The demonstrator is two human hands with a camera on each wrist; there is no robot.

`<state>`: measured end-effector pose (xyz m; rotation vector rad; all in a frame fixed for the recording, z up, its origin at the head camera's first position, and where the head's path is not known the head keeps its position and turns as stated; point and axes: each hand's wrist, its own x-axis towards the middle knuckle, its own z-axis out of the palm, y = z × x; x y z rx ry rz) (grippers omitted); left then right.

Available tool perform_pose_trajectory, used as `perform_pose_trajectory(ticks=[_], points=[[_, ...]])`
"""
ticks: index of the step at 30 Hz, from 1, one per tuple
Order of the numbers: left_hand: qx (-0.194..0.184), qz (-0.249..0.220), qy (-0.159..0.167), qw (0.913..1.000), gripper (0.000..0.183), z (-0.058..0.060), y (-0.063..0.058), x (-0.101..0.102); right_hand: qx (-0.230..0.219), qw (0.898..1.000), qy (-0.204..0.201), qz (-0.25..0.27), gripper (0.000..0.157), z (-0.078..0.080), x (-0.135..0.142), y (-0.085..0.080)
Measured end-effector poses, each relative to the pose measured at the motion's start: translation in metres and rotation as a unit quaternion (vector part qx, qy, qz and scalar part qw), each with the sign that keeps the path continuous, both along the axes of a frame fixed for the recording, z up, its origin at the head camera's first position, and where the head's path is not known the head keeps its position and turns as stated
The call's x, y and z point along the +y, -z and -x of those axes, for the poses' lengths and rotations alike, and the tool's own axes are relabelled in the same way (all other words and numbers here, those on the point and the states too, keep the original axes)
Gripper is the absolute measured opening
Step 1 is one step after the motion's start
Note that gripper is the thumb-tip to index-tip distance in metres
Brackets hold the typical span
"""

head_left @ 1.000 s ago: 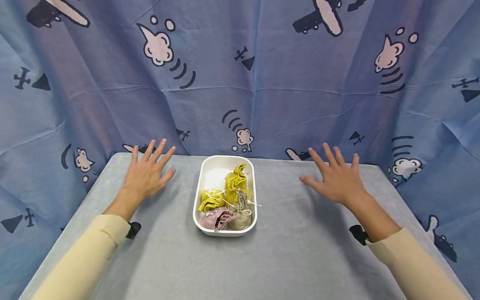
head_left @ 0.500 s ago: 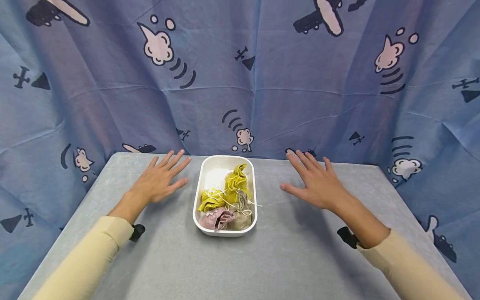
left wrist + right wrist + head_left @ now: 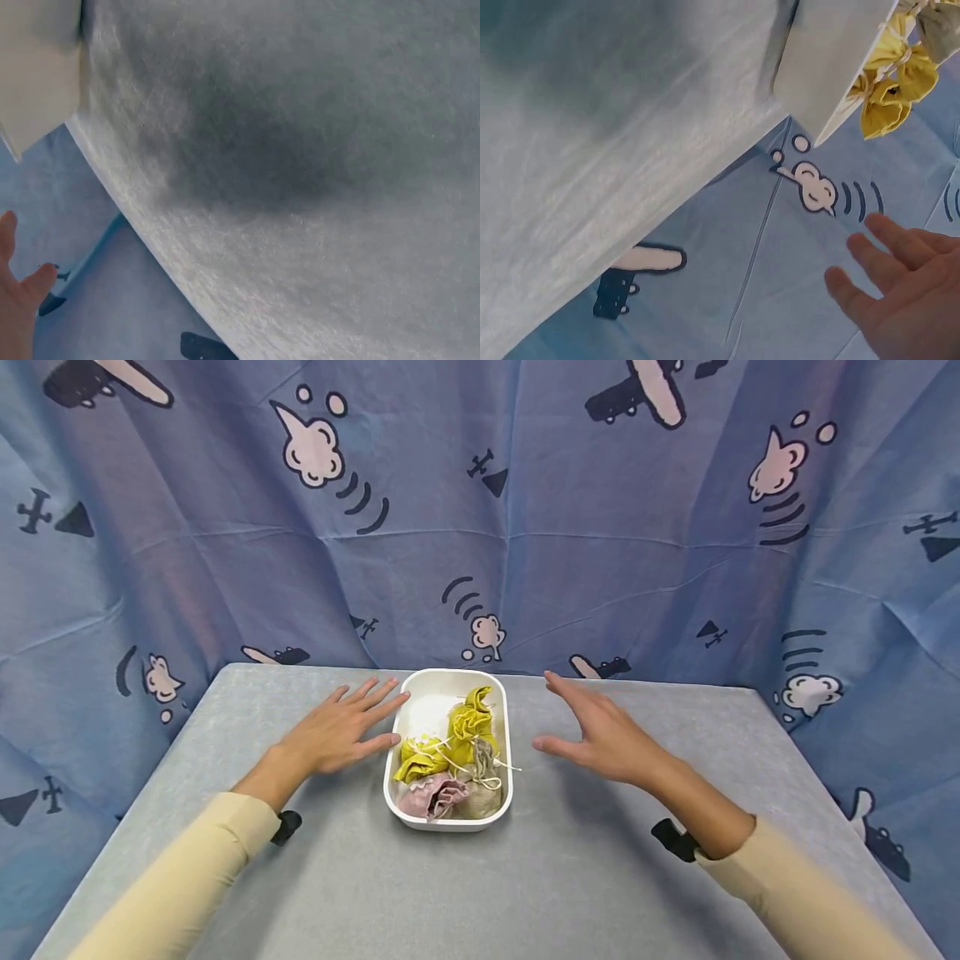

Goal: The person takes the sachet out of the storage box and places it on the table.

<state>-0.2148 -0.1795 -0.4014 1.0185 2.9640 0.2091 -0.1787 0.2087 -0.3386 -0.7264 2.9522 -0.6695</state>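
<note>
A white rectangular container [image 3: 450,827] sits at the middle of the table, holding small cloth drawstring pouches. Two are yellow, an upright-looking yellow pouch [image 3: 471,727] and a lower yellow pouch [image 3: 422,760]. In front of them lie a pink pouch [image 3: 433,795] and a beige pouch [image 3: 480,800] with a white cord. My left hand [image 3: 333,732], fingers spread, hovers at the container's left rim; whether its fingertips touch the rim I cannot tell. Right of the container, my right hand [image 3: 603,732] is apart from it, fingers extended and thumb separate. Neither hand holds anything.
The grey table [image 3: 480,893] extends around the container. Behind it hangs a blue patterned curtain [image 3: 420,527], close to the table's far edge. Dark wrist straps show below both wrists. One pouch's cord hangs over the container's right rim.
Both hands have moved inward toward the container, the left going right and the right going left. The right hand has turned more sideways. The container and pouches stay put.
</note>
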Motion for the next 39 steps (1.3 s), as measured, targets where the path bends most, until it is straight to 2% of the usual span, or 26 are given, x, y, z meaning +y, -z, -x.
perform_pose_trajectory(ticks=[6, 15, 19, 23, 30, 39], points=[[-0.002, -0.005, 0.017, 0.9998, 0.068, 0.000, 0.003, 0.002, -0.037, 0.997, -0.017, 0.072, 0.093, -0.003, -0.011, 0.004], [-0.007, 0.001, 0.018, 0.9998, 0.067, -0.002, 0.006, 0.002, -0.046, 0.992, -0.043, 0.111, 0.080, -0.008, -0.026, 0.014], [-0.008, 0.000, 0.015, 0.9998, 0.067, -0.002, 0.007, 0.002, -0.070, 0.987, -0.056, 0.132, 0.076, -0.009, -0.035, 0.019], [-0.010, -0.003, 0.016, 0.9998, 0.067, -0.002, 0.007, 0.002, -0.097, 0.983, -0.068, 0.140, 0.073, -0.010, -0.041, 0.024], [-0.020, -0.004, 0.015, 0.9997, 0.066, 0.000, 0.009, 0.004, -0.117, 0.979, -0.084, 0.144, 0.071, -0.011, -0.048, 0.032], [-0.021, -0.006, 0.014, 0.9997, 0.066, -0.001, 0.010, 0.003, -0.114, 0.978, -0.098, 0.147, 0.066, -0.012, -0.058, 0.037]])
